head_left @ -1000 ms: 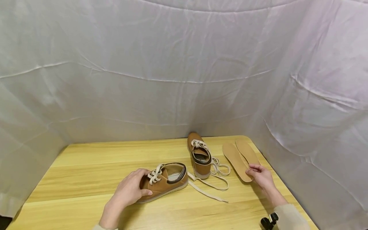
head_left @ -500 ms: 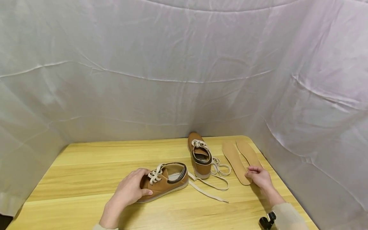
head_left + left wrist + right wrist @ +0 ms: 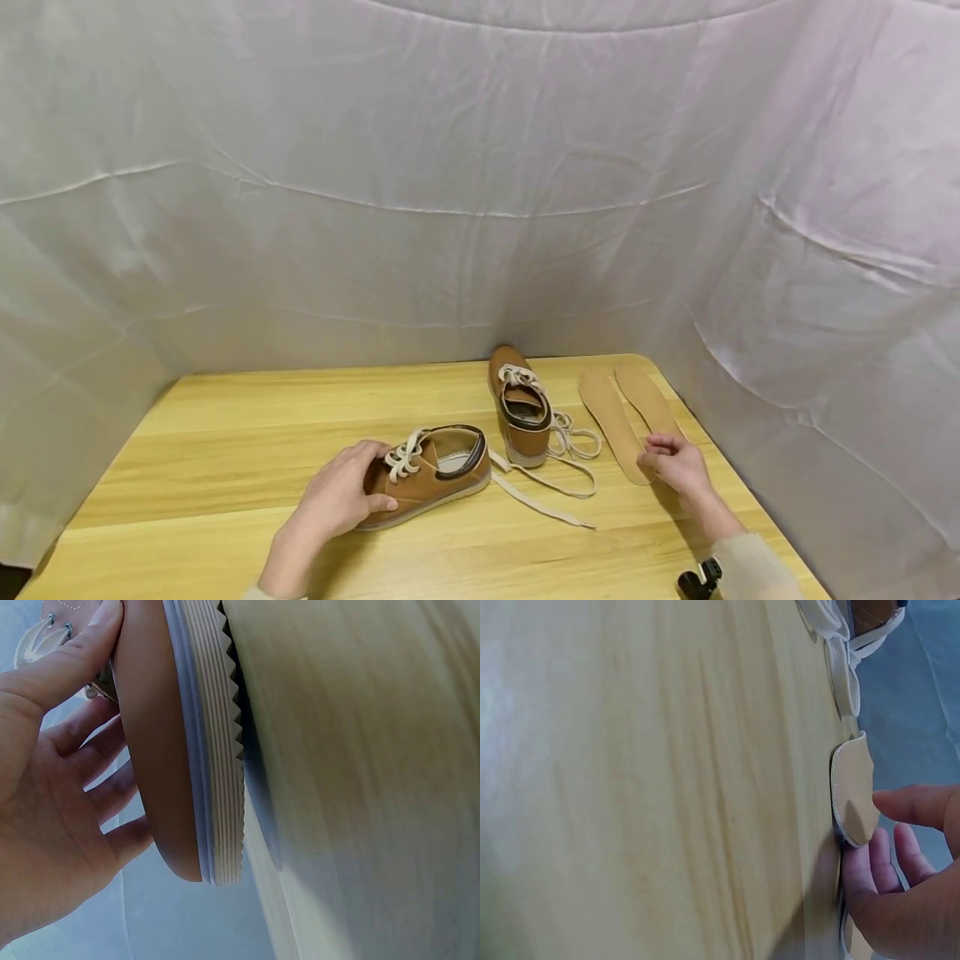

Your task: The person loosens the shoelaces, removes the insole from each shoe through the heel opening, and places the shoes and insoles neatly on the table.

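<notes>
My left hand (image 3: pixel 337 490) grips the toe of a brown lace-up shoe (image 3: pixel 423 482), thumb on the near side and fingers over the far side. That shoe lies on its sole, heel to the right; its toe (image 3: pixel 154 750) and ridged sole edge fill part of the left wrist view. On the right, my right hand (image 3: pixel 681 468) pinches the near end of a tan insole (image 3: pixel 611 417) at its edge. The right wrist view has the thumb on the face of this insole (image 3: pixel 853 784) and a finger at its rim. A second insole (image 3: pixel 647 393) lies just right of it.
Another brown shoe (image 3: pixel 528 442) stands at the back, toe toward the grey curtain (image 3: pixel 450 250). Loose cream laces (image 3: pixel 573 446) spread between the shoes and the insoles. The wooden table (image 3: pixel 225 450) is bounded by curtain at the back and sides.
The right hand and the near end of the held insole have shifted slightly toward me and left, mostly in the first half second. The left hand and both shoes have stayed put.
</notes>
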Demonstrator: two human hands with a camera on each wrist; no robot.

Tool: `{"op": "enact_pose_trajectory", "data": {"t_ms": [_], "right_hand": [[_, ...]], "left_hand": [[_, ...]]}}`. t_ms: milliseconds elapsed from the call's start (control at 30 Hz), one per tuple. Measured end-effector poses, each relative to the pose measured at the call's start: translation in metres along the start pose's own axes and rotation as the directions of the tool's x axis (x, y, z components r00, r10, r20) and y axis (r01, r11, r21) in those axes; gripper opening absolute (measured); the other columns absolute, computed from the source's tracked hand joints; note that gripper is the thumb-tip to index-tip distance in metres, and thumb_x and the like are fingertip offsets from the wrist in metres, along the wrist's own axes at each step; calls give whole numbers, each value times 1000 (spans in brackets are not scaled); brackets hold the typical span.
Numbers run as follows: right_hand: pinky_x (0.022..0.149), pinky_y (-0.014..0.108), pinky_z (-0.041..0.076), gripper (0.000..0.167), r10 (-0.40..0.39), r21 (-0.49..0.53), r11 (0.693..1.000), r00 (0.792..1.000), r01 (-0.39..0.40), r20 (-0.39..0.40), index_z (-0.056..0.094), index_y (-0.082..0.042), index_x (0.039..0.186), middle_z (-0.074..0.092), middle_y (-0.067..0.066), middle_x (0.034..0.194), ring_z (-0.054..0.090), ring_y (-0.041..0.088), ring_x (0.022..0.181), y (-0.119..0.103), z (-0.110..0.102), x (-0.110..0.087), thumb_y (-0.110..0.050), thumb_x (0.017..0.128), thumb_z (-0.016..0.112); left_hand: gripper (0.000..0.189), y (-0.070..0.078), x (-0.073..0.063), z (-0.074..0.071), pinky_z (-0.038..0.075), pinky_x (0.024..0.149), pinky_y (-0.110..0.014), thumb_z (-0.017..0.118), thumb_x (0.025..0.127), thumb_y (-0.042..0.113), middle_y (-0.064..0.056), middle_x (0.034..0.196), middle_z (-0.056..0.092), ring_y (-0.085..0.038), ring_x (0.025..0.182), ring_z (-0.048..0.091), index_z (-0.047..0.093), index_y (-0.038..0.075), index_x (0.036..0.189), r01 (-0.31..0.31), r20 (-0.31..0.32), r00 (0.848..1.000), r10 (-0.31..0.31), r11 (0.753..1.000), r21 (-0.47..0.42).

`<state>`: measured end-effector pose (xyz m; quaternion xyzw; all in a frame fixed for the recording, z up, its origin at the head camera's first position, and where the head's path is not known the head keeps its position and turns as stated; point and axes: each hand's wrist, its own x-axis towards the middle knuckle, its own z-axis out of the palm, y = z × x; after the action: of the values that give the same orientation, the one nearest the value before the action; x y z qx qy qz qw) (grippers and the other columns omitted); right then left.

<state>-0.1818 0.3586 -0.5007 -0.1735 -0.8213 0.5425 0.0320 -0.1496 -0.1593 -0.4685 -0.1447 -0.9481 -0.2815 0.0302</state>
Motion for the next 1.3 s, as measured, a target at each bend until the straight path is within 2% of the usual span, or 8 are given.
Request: {"op": "enact_pose_trajectory", "data": {"t_ms": [233, 400, 500, 700, 800, 967, 1133, 1300], "right_hand": [[81, 12, 56, 47, -61, 53, 997, 998, 62, -26, 50, 12, 139, 67, 8, 116, 60, -5, 87, -11, -2, -7, -5, 99, 66], [85, 8, 53, 44, -150, 129, 979, 985, 160, -84, 54, 7, 139, 69, -15, 109, 62, -10, 93, -32, 5, -10, -9, 101, 68], [87, 9, 53, 41, -211, 196, 954, 973, 226, -92, 56, 8, 137, 70, -21, 105, 64, -9, 96, -52, 17, -14, -6, 100, 68], [93, 15, 55, 38, -339, 317, 890, 941, 328, -24, 57, 12, 133, 74, -3, 118, 69, 1, 104, -90, 48, -22, 2, 98, 68], [96, 17, 56, 38, -408, 340, 864, 912, 371, 43, 57, 11, 134, 70, 13, 129, 68, 5, 109, -103, 64, -22, 4, 98, 67], [98, 21, 56, 41, -501, 357, 836, 845, 416, 189, 55, 12, 137, 58, 33, 140, 69, 17, 115, -116, 94, -19, 7, 97, 65], [94, 22, 58, 40, -552, 366, 821, 775, 439, 308, 54, 15, 136, 59, 36, 137, 68, 34, 119, -123, 124, -17, 7, 98, 64], [90, 23, 60, 35, -553, 323, 832, 732, 452, 399, 61, 9, 133, 63, 32, 133, 67, 40, 117, -127, 150, -17, 3, 99, 66]], "left_hand": [[68, -2, -1, 0, 48, 108, -61, 95, 73, 30, -5, 137, 66, -36, 130, 59, 66, 14, 132, -7, 12, 1000, 7, 1000, 2], [70, -2, -2, -1, 47, 110, -59, 94, 76, 29, -9, 139, 65, -37, 131, 58, 63, 9, 136, -27, 5, 1000, 27, 999, 18], [71, -1, -5, -1, 46, 111, -60, 92, 78, 28, -12, 142, 63, -38, 133, 57, 61, 6, 139, -31, 9, 999, 31, 999, 23], [76, 3, -10, 3, 40, 116, -63, 89, 82, 27, -17, 148, 58, -42, 136, 53, 56, 2, 146, -42, -2, 999, 42, 998, 37], [78, 5, -11, 6, 37, 116, -66, 88, 83, 28, -19, 150, 56, -43, 137, 52, 54, 2, 148, -57, -21, 998, 58, 997, 59], [85, 5, -13, 11, 38, 115, -67, 88, 83, 30, -22, 150, 54, -43, 136, 52, 48, 0, 152, -82, -48, 995, 88, 991, 106], [91, 5, -15, 12, 37, 116, -66, 86, 86, 34, -24, 153, 50, -43, 138, 50, 40, -1, 156, -86, -36, 995, 93, 984, 154], [95, 5, -18, 14, 35, 117, -67, 85, 87, 35, -25, 156, 46, -42, 142, 47, 35, -2, 158, -85, -17, 996, 89, 983, 164]]}}
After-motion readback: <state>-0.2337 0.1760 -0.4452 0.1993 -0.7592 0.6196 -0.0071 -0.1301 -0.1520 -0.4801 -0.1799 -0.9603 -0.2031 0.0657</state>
